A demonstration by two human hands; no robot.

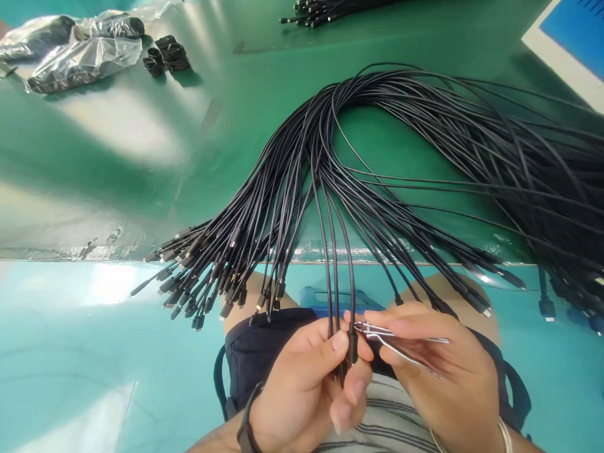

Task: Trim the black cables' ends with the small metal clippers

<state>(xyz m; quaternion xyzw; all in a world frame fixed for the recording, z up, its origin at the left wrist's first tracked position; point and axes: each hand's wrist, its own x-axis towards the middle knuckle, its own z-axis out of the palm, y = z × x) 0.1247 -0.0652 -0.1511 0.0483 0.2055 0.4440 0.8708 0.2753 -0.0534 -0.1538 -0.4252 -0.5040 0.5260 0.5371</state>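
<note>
Left hand point(302, 393) closed in a pinch on thin black cables point(330, 265) just above a moulded connector point(353, 348), right hand point(438, 374) gripping steel tweezers point(401, 335) beside it; the cables, fanned across the green worktop point(127, 127), appear light, limp and tangle-prone, best held singly at the connector neck.

We are in what looks like a cable-assembly workshop or small factory line: a green-topped workbench point(105, 195) carries a great sheaf of black cables point(429, 147) with small connectors, fanned out over its near edge, and a second bundle of cables point(332, 8) lies by its far edge. Toward the far left corner we see clear plastic bags point(69, 53) of dark goods beside black coils point(167, 55), a white-edged blue board point(579, 41) sits at the right corner, and steel tweezers point(397, 342) are in hand.
</note>
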